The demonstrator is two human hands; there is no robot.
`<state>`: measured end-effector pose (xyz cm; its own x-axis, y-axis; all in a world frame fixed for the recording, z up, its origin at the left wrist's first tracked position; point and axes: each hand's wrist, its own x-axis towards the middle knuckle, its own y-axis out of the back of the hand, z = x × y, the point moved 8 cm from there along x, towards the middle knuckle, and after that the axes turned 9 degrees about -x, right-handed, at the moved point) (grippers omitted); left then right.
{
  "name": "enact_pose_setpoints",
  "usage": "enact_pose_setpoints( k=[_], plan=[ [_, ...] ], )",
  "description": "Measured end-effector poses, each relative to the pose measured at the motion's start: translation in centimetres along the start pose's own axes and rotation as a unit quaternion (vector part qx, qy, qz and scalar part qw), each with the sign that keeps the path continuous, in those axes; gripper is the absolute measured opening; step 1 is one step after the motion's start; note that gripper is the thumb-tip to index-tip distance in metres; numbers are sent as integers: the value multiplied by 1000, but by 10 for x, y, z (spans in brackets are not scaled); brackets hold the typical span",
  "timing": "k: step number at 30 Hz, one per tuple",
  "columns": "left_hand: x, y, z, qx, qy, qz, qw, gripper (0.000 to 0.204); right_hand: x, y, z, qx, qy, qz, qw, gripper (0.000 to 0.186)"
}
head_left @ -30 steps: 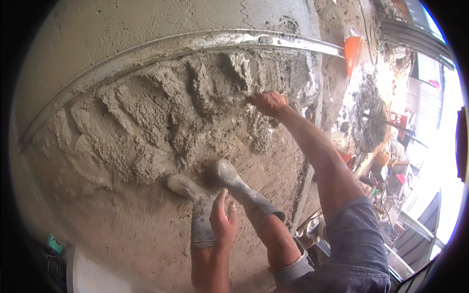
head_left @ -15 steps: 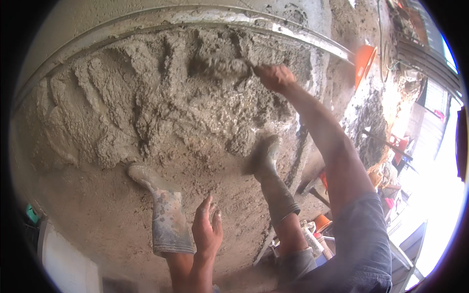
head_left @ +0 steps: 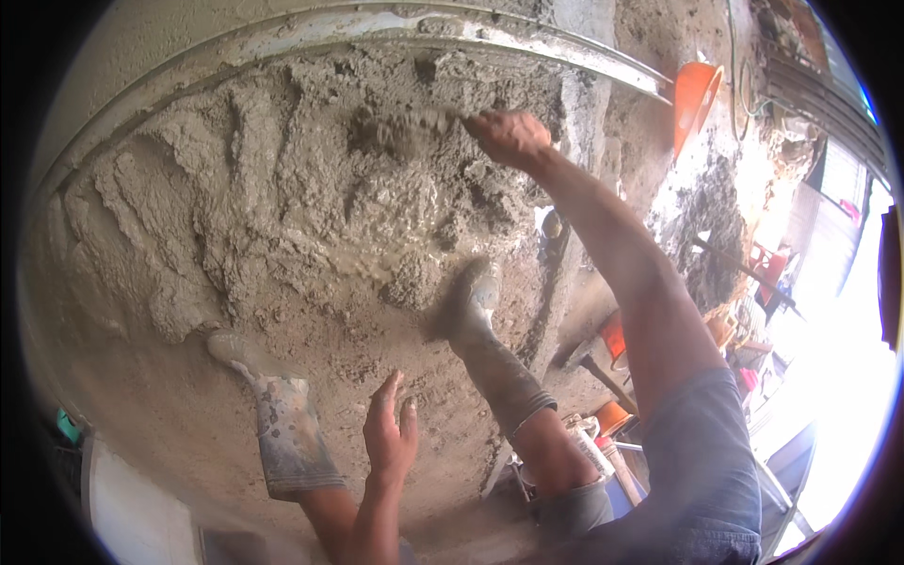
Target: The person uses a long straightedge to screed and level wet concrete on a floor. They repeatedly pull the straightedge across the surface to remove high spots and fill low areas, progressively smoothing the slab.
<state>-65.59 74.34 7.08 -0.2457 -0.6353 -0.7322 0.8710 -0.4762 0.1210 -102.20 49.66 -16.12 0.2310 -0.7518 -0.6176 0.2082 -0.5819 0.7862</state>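
Observation:
A broad heap of wet grey mortar [head_left: 311, 207] covers the ground below me, bounded at its far side by a long pale edge strip [head_left: 395, 28]. My right hand [head_left: 508, 137] reaches far out over the heap and grips the handle of a trowel [head_left: 405, 127] whose blade is loaded with mortar. My left hand [head_left: 391, 433] hangs free above the ground with fingers apart, holding nothing. My two mud-caked rubber boots stand in the mix, the left boot [head_left: 278, 414] at the heap's near edge, the right boot [head_left: 485, 344] deeper in the wet part.
An orange bucket [head_left: 695, 94] stands beyond the strip at the upper right. Darker mortar [head_left: 702, 235] lies on the right, with orange containers [head_left: 614, 414] and tool handles [head_left: 603, 377] near my right leg. A white panel [head_left: 132, 508] sits at the lower left.
My right hand has moved further out and left across the heap with the trowel. My boots have shifted and my left hand has dropped lower.

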Motion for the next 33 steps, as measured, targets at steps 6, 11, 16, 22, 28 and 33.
enact_pose_setpoints(
  k=[6, 11, 16, 22, 28, 33],
  plan=[
    [1, -23, -9, 67, -7, -25, 997, 56, -65, 23, 1, -114, 115, -79, 984, 32],
    [22, -33, 1, 56, 21, -60, 996, 54, 14, 71, 117, -36, -131, 43, 990, 40],
    [14, -39, -30, 54, 48, -6, 997, 50, -53, -11, 64, 27, -76, -121, 989, 24],
    [13, -73, -26, 92, 37, -77, 992, 50, -134, -54, 102, -96, 118, 23, 988, 29],
    [24, -74, -29, 67, 90, -59, 992, 52, -70, -9, 201, 25, -190, 62, 980, 23],
    [9, -82, -60, 121, 68, -74, 988, 53, -179, -119, 112, 40, -42, -68, 996, 23]
  ],
)
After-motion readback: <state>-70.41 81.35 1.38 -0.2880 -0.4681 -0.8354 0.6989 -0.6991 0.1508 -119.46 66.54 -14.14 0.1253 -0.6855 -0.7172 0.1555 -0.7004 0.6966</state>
